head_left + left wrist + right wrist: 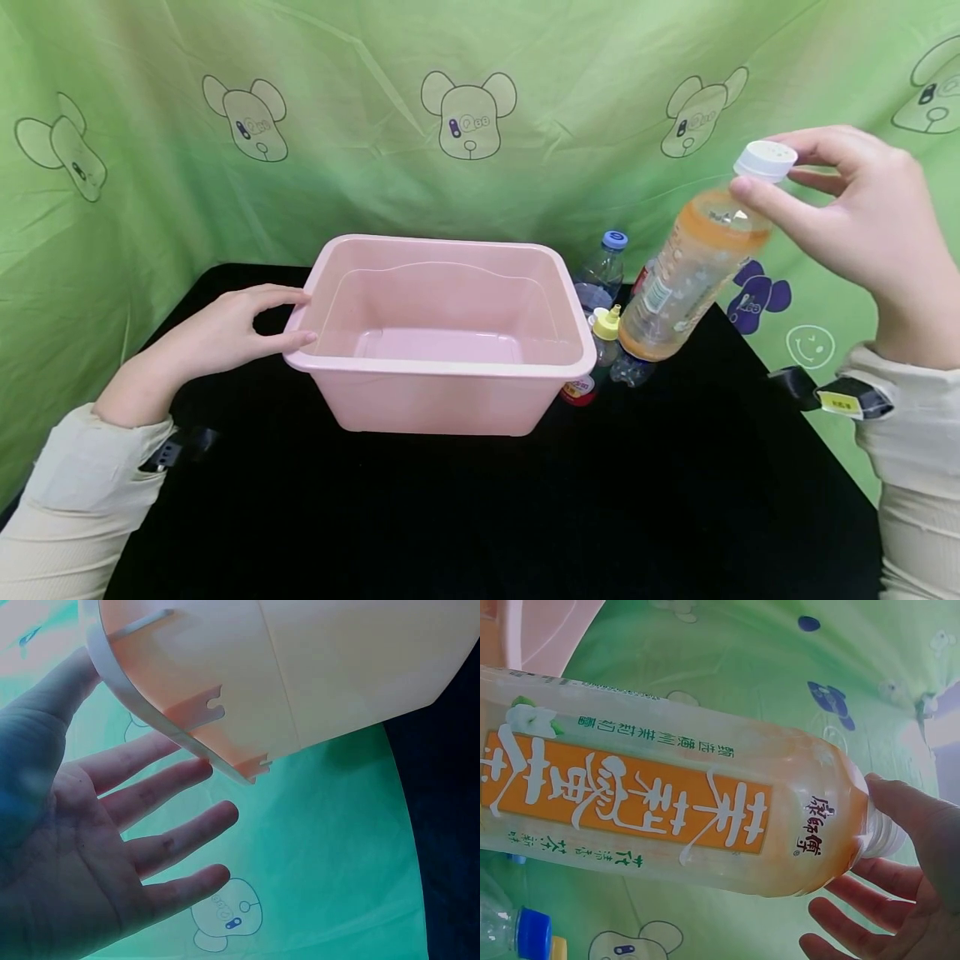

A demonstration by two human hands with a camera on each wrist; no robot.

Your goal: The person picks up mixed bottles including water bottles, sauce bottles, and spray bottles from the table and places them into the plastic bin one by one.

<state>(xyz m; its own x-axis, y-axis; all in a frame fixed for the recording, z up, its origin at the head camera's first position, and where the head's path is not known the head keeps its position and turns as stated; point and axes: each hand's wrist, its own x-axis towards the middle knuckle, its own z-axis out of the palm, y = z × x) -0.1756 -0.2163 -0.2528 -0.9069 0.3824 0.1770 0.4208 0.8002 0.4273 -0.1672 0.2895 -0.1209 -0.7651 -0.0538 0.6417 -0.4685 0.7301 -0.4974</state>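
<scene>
Orange-banded bottle [688,271] is at a slant just right of the pink tub [442,402], its white cap [765,161] uppermost and its base toward the tub. The right hand [870,208] has thumb and fingers clamped on its neck and cap; the right wrist view shows an orange label panel [630,791] with white characters. Near the base are a blue-capped bottle [602,273] and a yellow-topped bottle [606,335]; whether the held bottle touches either, I cannot tell. The left hand [225,333] rests at the tub's left rim, its fingers straight and spread apart. The tub stands on a black table [465,517], before a green curtain [337,192] printed with cartoon heads
</scene>
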